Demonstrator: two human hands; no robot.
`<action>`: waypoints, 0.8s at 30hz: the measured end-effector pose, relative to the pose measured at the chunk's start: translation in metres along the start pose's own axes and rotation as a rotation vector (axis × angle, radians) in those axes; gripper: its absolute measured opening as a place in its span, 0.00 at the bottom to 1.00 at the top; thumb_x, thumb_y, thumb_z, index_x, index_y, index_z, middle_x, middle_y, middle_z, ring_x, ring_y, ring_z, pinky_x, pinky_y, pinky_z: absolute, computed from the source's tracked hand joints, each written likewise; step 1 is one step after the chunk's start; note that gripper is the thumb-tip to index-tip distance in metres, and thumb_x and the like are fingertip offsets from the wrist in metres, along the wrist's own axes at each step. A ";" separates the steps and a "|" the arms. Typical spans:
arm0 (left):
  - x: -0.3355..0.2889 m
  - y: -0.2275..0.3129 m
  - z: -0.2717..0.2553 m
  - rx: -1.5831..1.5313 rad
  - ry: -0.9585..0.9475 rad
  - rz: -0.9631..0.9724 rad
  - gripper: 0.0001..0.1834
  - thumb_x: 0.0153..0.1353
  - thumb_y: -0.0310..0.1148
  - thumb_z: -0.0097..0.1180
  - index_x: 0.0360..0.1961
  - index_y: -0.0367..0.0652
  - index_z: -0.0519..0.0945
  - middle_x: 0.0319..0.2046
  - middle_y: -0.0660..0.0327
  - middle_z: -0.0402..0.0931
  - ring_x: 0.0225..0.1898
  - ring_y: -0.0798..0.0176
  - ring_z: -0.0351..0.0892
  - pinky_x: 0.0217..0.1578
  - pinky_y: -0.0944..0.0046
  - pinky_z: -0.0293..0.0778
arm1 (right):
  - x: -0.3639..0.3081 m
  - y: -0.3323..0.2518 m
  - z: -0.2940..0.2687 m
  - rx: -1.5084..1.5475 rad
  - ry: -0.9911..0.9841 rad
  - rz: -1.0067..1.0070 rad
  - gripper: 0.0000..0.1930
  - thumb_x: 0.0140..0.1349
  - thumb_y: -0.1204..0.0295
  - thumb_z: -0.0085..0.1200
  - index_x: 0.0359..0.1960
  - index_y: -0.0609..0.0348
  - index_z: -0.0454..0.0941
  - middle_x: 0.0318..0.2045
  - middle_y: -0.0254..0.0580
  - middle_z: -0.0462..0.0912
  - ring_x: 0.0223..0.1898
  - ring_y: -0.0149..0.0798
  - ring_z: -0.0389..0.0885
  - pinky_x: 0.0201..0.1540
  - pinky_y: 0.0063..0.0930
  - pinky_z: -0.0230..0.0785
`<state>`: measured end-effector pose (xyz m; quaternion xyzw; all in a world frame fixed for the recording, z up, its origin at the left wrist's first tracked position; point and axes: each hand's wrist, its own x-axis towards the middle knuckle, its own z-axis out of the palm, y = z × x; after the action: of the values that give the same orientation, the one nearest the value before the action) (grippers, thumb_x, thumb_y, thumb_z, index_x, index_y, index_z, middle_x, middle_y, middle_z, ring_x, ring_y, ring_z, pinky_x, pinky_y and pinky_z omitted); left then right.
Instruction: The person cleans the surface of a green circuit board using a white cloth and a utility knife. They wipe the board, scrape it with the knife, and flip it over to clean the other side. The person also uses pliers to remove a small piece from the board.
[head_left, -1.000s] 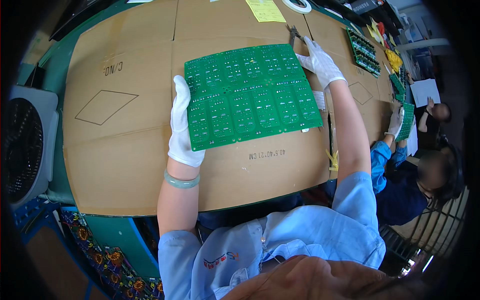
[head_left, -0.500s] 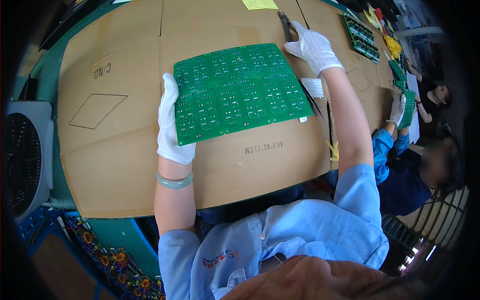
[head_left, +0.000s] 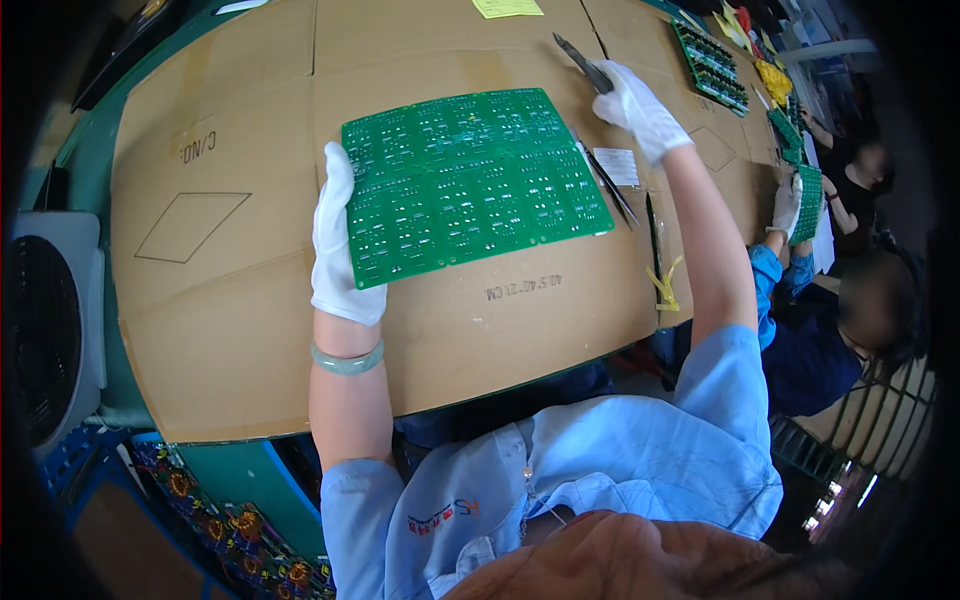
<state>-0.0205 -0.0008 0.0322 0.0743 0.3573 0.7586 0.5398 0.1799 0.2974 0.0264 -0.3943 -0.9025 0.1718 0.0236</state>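
My left hand (head_left: 342,240), in a white glove, grips the left edge of a green circuit board (head_left: 475,185), its thumb along the rim. The board is held over the cardboard, with rows of small shiny solder points facing up. Beyond the board's far right corner, my gloved right hand (head_left: 636,108) is closed around dark pliers (head_left: 582,62). Their narrow end points away and to the left. Dark tweezers (head_left: 609,184) lie on the cardboard by the board's right edge, next to a small white label (head_left: 615,167).
Brown cardboard (head_left: 240,330) covers the table. A yellow note (head_left: 508,8) lies at the far edge, and a board with mounted parts (head_left: 710,66) at the far right. A grey-framed fan (head_left: 60,320) stands left. At right, a co-worker's gloved hand (head_left: 786,205) holds another green board (head_left: 807,205).
My right hand has closed on the pliers and lifted them, tilting them leftward. The circuit board has shifted slightly left in my left hand, showing more of the tweezers.
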 end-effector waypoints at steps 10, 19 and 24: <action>0.001 -0.004 -0.002 0.213 0.045 -0.109 0.30 0.70 0.56 0.41 0.56 0.40 0.76 0.46 0.59 0.80 0.44 0.66 0.81 0.45 0.67 0.78 | -0.107 -0.065 -0.018 -0.149 0.035 -0.630 0.30 0.43 0.76 0.57 0.55 0.52 0.71 0.32 0.45 0.75 0.36 0.51 0.76 0.40 0.39 0.70; -0.004 -0.011 -0.003 0.450 -0.087 0.098 0.30 0.70 0.56 0.43 0.54 0.39 0.77 0.45 0.58 0.81 0.43 0.67 0.81 0.44 0.68 0.77 | -0.118 -0.063 -0.015 -0.222 0.079 -0.596 0.27 0.46 0.77 0.60 0.53 0.52 0.73 0.30 0.42 0.75 0.33 0.48 0.76 0.37 0.39 0.71; 0.002 -0.008 -0.003 0.182 -0.021 -0.138 0.31 0.68 0.57 0.46 0.53 0.39 0.77 0.46 0.57 0.80 0.44 0.67 0.80 0.45 0.69 0.77 | -0.120 -0.065 -0.011 -0.222 0.041 -0.576 0.25 0.47 0.77 0.60 0.51 0.51 0.73 0.29 0.42 0.75 0.34 0.48 0.77 0.37 0.39 0.71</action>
<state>-0.0164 0.0005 0.0249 0.1063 0.4234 0.6833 0.5853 0.2188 0.1739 0.0696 -0.1256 -0.9897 0.0507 0.0463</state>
